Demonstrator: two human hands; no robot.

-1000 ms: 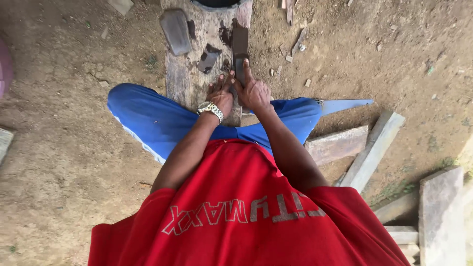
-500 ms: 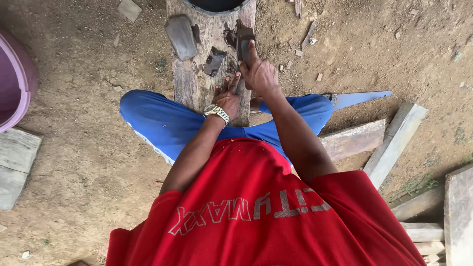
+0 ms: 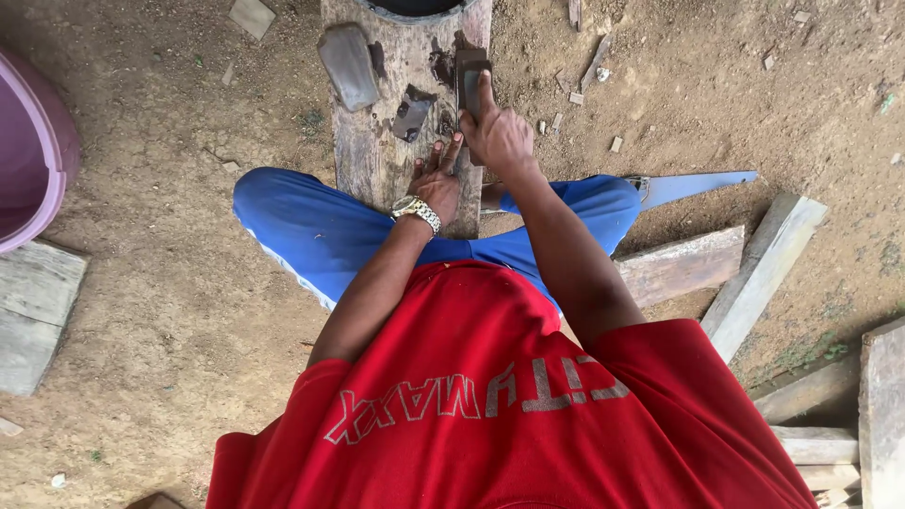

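1. The grey stone [image 3: 347, 64] is lying on the left of the plank surface [image 3: 377, 160].
2. My left hand [image 3: 436, 181] is pressing flat on the plank, fingers spread.
3. My right hand [image 3: 497, 134] is closing its grip around a dark blade [image 3: 468, 77], probably a chisel, on the plank's right edge.

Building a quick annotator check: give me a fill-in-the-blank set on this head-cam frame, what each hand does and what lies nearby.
1. The right hand presses a dark block onto the wooden ____.
2. The wristwatch is on the ____ wrist.
3. The left hand lies flat on the plank, holding ____.
4. The tub at the frame's left edge is ____.

Missing words: plank; left; nothing; pink
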